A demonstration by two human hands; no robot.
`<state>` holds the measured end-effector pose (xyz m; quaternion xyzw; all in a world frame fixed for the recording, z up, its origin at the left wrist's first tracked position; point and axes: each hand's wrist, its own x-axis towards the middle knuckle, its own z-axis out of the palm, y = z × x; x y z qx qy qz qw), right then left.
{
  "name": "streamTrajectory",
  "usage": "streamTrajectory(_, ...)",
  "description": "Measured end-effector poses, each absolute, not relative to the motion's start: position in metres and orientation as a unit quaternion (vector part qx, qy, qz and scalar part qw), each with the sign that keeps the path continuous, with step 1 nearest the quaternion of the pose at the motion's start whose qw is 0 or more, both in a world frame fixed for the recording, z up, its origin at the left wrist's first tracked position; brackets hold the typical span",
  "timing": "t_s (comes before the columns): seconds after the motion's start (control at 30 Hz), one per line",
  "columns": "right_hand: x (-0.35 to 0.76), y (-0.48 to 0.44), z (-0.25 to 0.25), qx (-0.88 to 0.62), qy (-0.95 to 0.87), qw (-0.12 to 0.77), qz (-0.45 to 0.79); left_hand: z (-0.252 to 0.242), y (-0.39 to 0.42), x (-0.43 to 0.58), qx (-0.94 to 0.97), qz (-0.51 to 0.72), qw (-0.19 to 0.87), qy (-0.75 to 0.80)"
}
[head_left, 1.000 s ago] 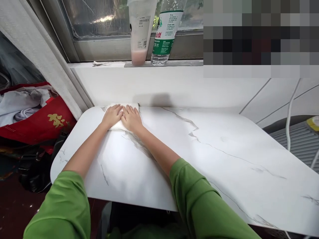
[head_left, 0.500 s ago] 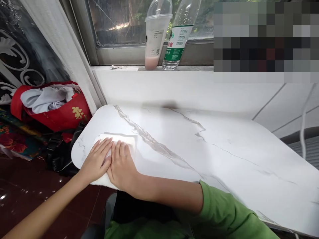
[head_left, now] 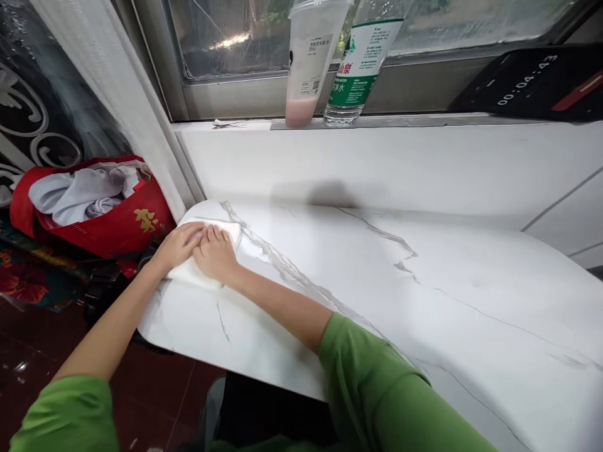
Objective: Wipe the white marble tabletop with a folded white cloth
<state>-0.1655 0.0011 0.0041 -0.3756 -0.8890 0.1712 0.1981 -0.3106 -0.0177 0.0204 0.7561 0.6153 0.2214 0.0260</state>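
Observation:
A folded white cloth [head_left: 229, 233] lies on the left end of a white marble-patterned table [head_left: 301, 345]. My left hand [head_left: 179, 245] presses on the cloth, its fingers bent and close together. Beside it, touching near the fingertips, my right hand [head_left: 215, 254] bears down on the same cloth, with fingers together and slightly curled. Both palms face down, so the undersides of the hands are hidden. Part of the cloth shows below and to the right of the hands.
On the window ledge stand a plastic cup [head_left: 306, 75] with pink drink, a water bottle [head_left: 360, 69] and a dark phone [head_left: 532, 85] showing a timer. Left of the table is a red bag [head_left: 117, 223] stuffed with pale fabric. A white wall [head_left: 400, 163] borders the table's back.
Both hands have slid the cloth away from the table's front edge toward the back left. Their fingers look more bent than before. The view has shifted, and the phone now shows.

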Motion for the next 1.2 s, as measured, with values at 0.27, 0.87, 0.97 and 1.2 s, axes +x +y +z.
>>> streamTrajectory(0.27, -0.171, 0.115, -0.006, -0.423, -0.870, 0.205, 0.149, 0.015, 0.115, -0.310, 0.775, 0.172, 0.010, 0.607)
streamTrajectory(0.87, -0.161, 0.059, -0.002, -0.348, -0.907, 0.170, 0.165, 0.004, 0.032, -0.322, 0.779, 0.134, -0.017, 0.612)
streamTrajectory(0.97, -0.154, 0.007, 0.004, -0.305, -0.919, 0.138, 0.208, 0.009, -0.030, -0.321, 0.775, 0.136, -0.013, 0.617)
streamTrajectory(1.2, -0.114, -0.088, 0.020, -0.214, -0.907, 0.083, 0.353, 0.014, -0.143, -0.288, 0.766, 0.122, -0.038, 0.630)
